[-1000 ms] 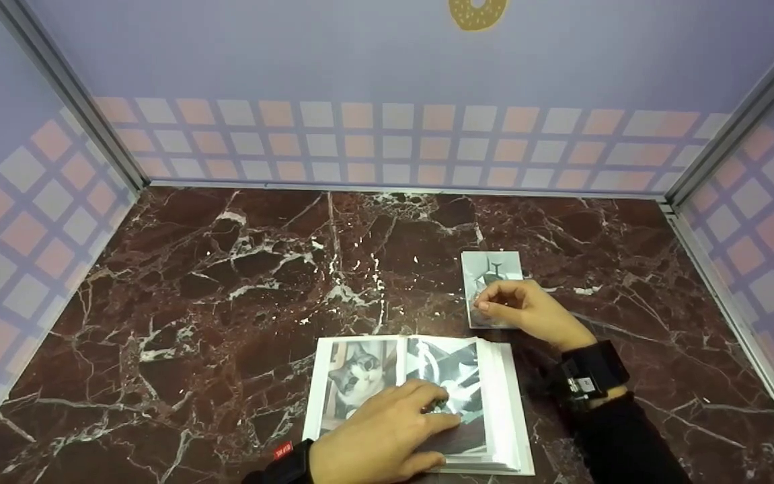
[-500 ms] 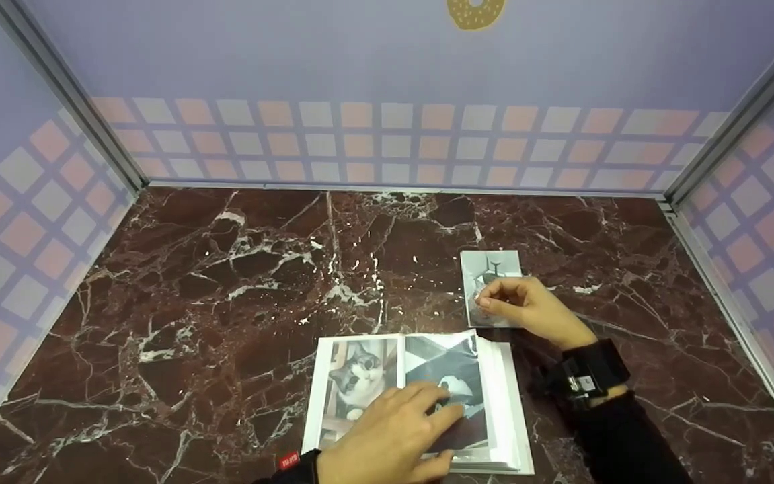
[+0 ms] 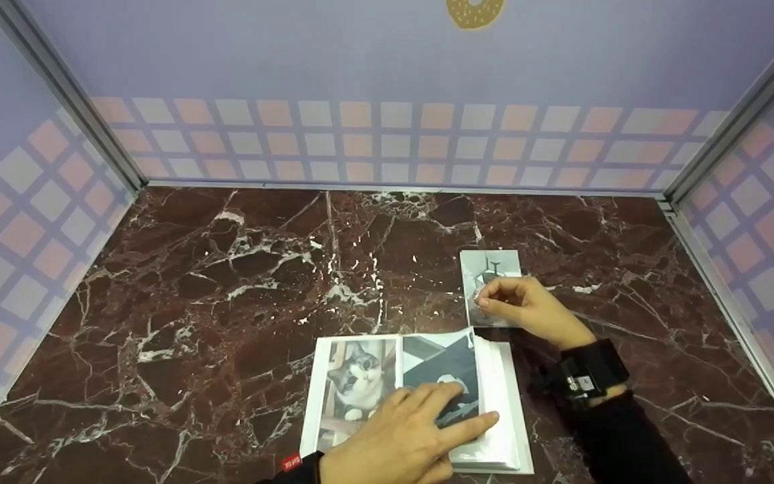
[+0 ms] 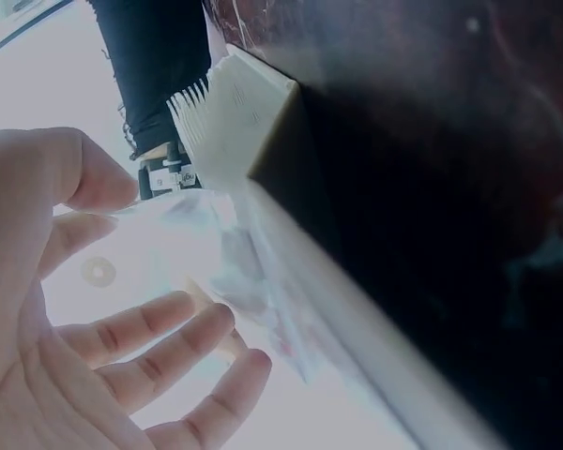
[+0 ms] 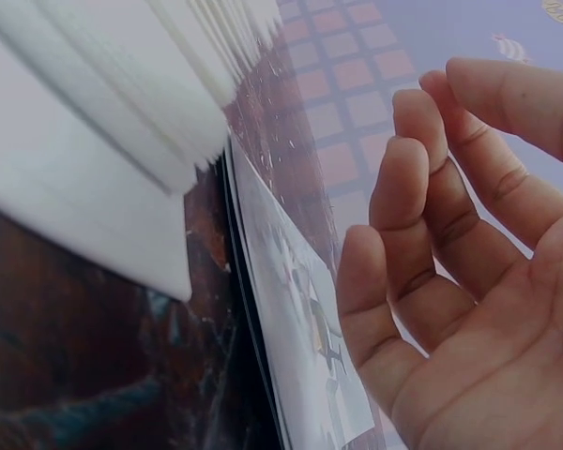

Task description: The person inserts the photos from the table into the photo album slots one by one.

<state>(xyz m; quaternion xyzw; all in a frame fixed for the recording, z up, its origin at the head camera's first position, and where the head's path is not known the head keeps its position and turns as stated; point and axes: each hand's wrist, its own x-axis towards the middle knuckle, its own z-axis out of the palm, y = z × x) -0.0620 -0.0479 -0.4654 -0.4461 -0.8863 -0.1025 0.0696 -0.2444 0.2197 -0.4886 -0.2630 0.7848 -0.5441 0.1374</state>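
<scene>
A photo album (image 3: 512,417) lies open on the marble-patterned table. Its left page shows a cat photo (image 3: 354,376); a dark picture (image 3: 447,359) fills the clear pocket on the right. My left hand (image 3: 397,437) stretches over the album, covering the lower part of both pictures, index finger reaching across the right page. In the left wrist view, those fingers (image 4: 174,361) are spread beside the plastic page. Behind the album sits a small stack of photos (image 3: 484,264). My right hand (image 3: 538,312) hovers over its lower right part, fingers loosely bent and nothing between them in the right wrist view.
Many loose page edges (image 5: 216,56) stand up at the album's right side. Purple walls with pink and white checks (image 3: 397,144) enclose the table at the back and both sides. Dark marble tabletop (image 3: 225,302) extends to the left of the album.
My left hand has shifted slightly right over the right page, its index finger now straighter. Glare on the pocket has faded, so the dark picture shows more plainly. My right hand has barely moved.
</scene>
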